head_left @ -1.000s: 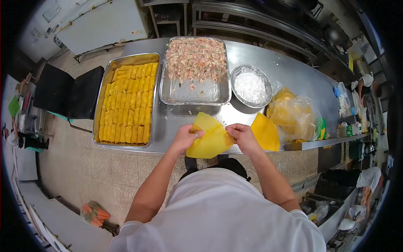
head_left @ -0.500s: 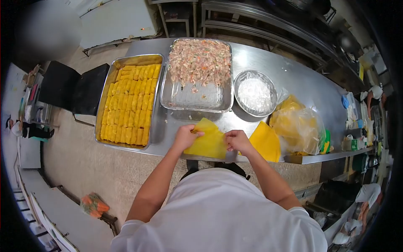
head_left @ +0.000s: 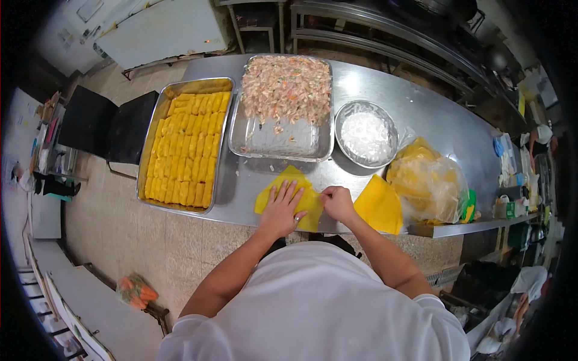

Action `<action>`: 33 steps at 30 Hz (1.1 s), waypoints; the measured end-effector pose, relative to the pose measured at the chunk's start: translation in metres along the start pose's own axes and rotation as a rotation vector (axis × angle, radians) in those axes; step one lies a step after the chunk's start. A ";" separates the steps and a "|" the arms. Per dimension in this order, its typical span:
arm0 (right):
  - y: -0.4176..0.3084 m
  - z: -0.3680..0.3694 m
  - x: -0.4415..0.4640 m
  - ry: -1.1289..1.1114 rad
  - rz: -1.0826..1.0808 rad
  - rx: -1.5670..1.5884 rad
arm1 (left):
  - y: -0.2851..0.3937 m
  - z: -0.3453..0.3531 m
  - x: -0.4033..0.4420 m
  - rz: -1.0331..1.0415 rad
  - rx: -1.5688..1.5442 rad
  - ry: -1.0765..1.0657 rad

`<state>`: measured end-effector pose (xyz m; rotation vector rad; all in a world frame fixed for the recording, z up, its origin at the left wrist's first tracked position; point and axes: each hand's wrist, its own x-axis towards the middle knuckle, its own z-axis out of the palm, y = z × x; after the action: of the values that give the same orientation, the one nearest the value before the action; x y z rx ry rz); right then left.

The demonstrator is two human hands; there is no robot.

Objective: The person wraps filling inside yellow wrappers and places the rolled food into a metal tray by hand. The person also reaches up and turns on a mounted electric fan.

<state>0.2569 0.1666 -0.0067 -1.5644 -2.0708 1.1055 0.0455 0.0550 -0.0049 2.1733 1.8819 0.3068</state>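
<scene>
A thin yellow sheet (head_left: 308, 221) lies on the steel table's front part. My left hand (head_left: 282, 212) rests flat on it with the fingers spread. At the sheet's right edge, my right hand (head_left: 337, 203) is closed in a pinch; what is between its fingertips is too small to make out. Right of that hand lies a folded yellow stack of sheets (head_left: 380, 206). Behind the sheet stands a metal tray (head_left: 277, 144) with chopped pinkish filling (head_left: 288, 87) in its far part. A round bowl (head_left: 343, 150) holds a white substance (head_left: 366, 132).
A deep tray (head_left: 142, 191) of rolled yellow pieces (head_left: 186, 147) stands at the left. Clear plastic bags with yellow sheets (head_left: 424, 180) lie at the right. Beyond the table's left end is a black chair (head_left: 129, 129). A co-worker (head_left: 530, 283) is at the lower right.
The yellow sheet has gone from being held up between both hands to lying on the table. My left hand has let go of its edge and spread flat over it.
</scene>
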 end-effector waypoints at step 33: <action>-0.038 0.024 -0.063 0.010 -0.499 -0.609 | -0.068 -0.028 -0.037 -0.535 -0.512 0.078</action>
<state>0.2378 0.0958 0.0173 -1.1302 -2.7368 0.3012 -0.0325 0.0286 0.0002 1.2986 2.0509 0.6766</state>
